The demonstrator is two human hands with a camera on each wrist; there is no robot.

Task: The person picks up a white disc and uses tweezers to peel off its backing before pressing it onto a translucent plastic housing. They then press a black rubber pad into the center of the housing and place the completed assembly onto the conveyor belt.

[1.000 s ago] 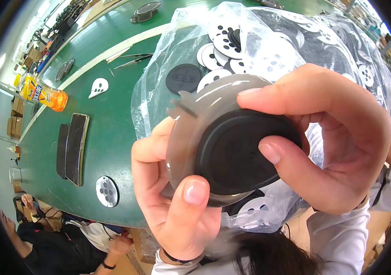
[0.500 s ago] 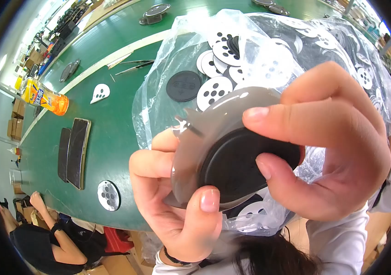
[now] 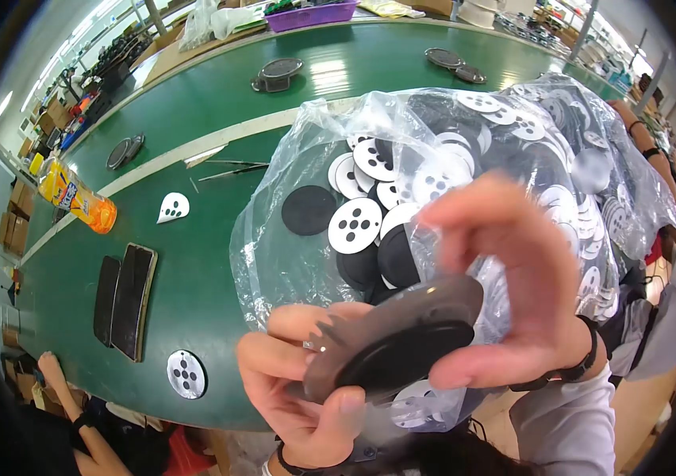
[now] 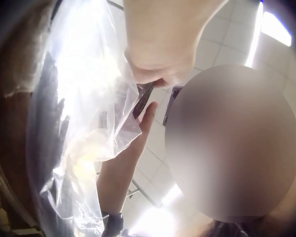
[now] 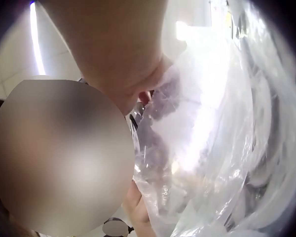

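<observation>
In the head view my left hand holds a translucent grey round plastic cover, thumb on the near side and fingers behind it. A thick black oval pad lies against the cover's near face, and small prongs stick out at its left rim. My right hand is at the cover's right side, its index finger raised away from it and thumb tip close by the pad's right edge. The left wrist view shows the cover's dark edge below my left hand, partly behind plastic film.
A clear plastic bag of white and black holed discs lies behind the hands. To the left on the green table are two dark phone-like slabs, an orange drink bottle, tweezers and a loose disc.
The cover has tilted flatter and moved lower in the head view. My right hand's fingers have come off the cover and lifted. The view now takes in more of the table's far side.
</observation>
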